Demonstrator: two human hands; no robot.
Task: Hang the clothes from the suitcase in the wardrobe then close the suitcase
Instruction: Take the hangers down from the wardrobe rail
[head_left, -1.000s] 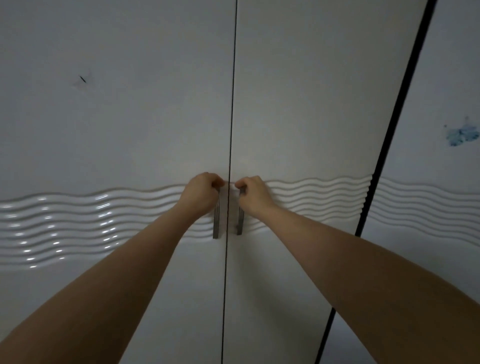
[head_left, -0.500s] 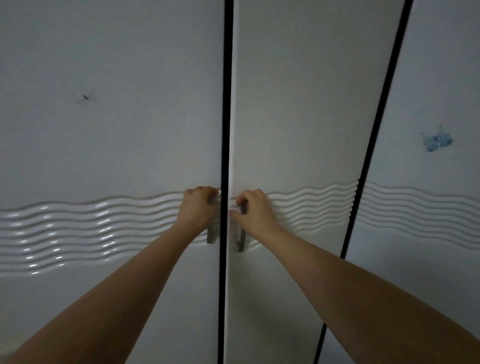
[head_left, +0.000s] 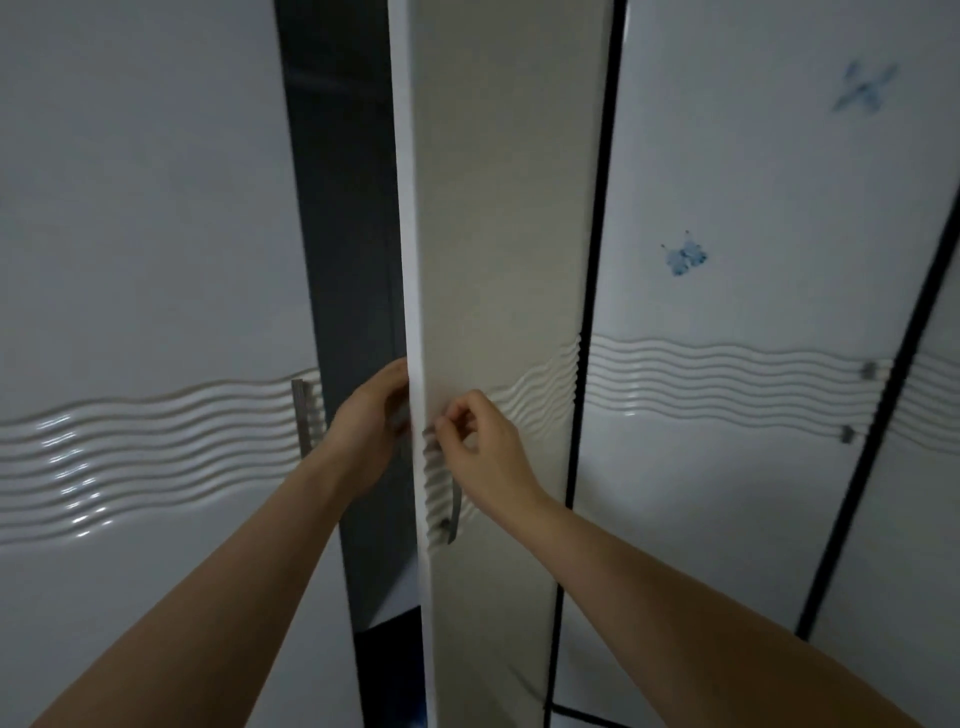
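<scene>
The wardrobe (head_left: 156, 208) fills the head view, white and glossy, with a band of raised wavy lines running across its doors at about hand height. The right door (head_left: 498, 234) stands swung out toward the camera, so its pale front looks narrow and its white edge faces forward. Between it and the left door (head_left: 145, 571) a dark gap (head_left: 353, 260) opens onto the inside of the wardrobe (too dim to make out anything in there).

The right hand (head_left: 485, 449) is at the upper end of the right door's metal handle (head_left: 453, 512); its fingers are curled and pinch the handle near the top, while the lower part of the bar shows bare below the hand. The left hand (head_left: 371, 431) reaches into the gap and rests against the edge of the right door, its fingertips hidden behind that edge, so I cannot tell whether it grips the door or only touches it. The left door's own handle (head_left: 304, 421) stands free, just to the left of that wrist.

To the right, another door (head_left: 727, 467) carries small blue butterfly marks (head_left: 684, 255), and two small metal fittings sit near its far edge.
</scene>
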